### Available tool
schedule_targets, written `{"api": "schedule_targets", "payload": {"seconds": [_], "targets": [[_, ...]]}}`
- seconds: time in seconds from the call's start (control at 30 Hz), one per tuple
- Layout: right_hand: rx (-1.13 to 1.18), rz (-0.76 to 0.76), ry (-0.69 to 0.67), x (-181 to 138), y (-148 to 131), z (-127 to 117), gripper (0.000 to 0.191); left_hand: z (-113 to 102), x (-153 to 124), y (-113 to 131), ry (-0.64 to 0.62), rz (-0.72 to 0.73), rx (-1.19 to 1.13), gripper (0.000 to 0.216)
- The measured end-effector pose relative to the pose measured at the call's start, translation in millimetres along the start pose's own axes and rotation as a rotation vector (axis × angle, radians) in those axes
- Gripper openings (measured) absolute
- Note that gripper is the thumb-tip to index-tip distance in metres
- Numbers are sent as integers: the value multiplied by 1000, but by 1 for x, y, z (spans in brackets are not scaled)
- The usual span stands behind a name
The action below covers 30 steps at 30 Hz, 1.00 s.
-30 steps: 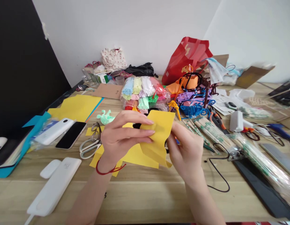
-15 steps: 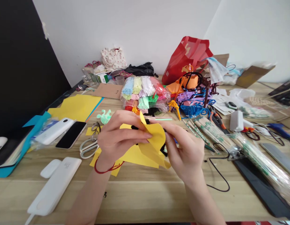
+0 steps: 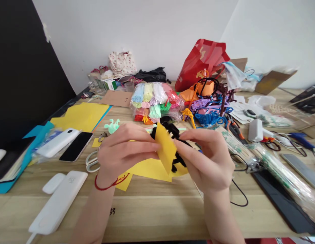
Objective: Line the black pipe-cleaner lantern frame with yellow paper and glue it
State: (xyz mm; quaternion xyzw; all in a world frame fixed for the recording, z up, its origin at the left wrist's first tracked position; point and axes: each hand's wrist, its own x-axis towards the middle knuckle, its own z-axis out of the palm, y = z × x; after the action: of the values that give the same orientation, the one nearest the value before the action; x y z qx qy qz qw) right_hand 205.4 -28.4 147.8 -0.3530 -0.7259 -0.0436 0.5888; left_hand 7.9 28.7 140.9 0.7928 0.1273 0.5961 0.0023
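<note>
My left hand (image 3: 128, 145) pinches a folded piece of yellow paper (image 3: 165, 145), held up over the table's middle. My right hand (image 3: 208, 157) has its fingertips at the paper's right edge, thumb and index close together there. Behind the paper is a black fuzzy piece (image 3: 181, 162) that looks like bent pipe cleaner, partly hidden by my fingers. Below my hands lies a larger yellow sheet (image 3: 152, 170). White-handled scissors (image 3: 92, 162) lie left of my left hand, their blades hidden behind it.
At left lie a phone (image 3: 76, 146), a white power bank (image 3: 58, 142) and a white power strip (image 3: 59, 203). Bagged pipe cleaners (image 3: 156, 101) and a red bag (image 3: 201, 62) stand at the back. Pliers (image 3: 235, 128) and wrapped sticks (image 3: 284, 173) lie right.
The held yellow paper has turned from a curled, loose shape to a flatter, nearly edge-on one. My right hand has shifted slightly right, and more of the black fuzzy piece shows.
</note>
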Motion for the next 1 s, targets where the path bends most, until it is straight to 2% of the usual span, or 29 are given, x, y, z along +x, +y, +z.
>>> {"api": "schedule_targets", "payload": {"seconds": [0.1,0.2,0.3,0.43,0.5,0.57,0.63,0.73,0.87,1.0], "targets": [[-24,-126,40,-4,9,-2,25,-7,3,8,-123,31,81,30],[-36,-187,64,-8,16,-3,28,-11,6,10,-188,8,48,32],[62,-173,49,-6,14,-2,40,-12,8,6,-187,-23,-25,31],[160,-115,55,-4,7,2,62,-4,6,2,-117,-72,-141,24],[99,-166,87,-4,7,4,56,0,5,2,-97,-123,-223,23],[53,-247,134,-4,10,6,47,2,5,4,-97,-195,-291,30],[51,-292,170,-4,14,7,45,2,5,5,-122,-235,-315,35],[20,-315,219,-2,19,8,48,0,7,6,-175,-173,-272,31],[-36,-348,232,0,20,9,42,-1,7,7,-141,-68,-152,32],[-4,-212,232,0,17,6,47,-1,4,7,-122,-23,-75,31]]}}
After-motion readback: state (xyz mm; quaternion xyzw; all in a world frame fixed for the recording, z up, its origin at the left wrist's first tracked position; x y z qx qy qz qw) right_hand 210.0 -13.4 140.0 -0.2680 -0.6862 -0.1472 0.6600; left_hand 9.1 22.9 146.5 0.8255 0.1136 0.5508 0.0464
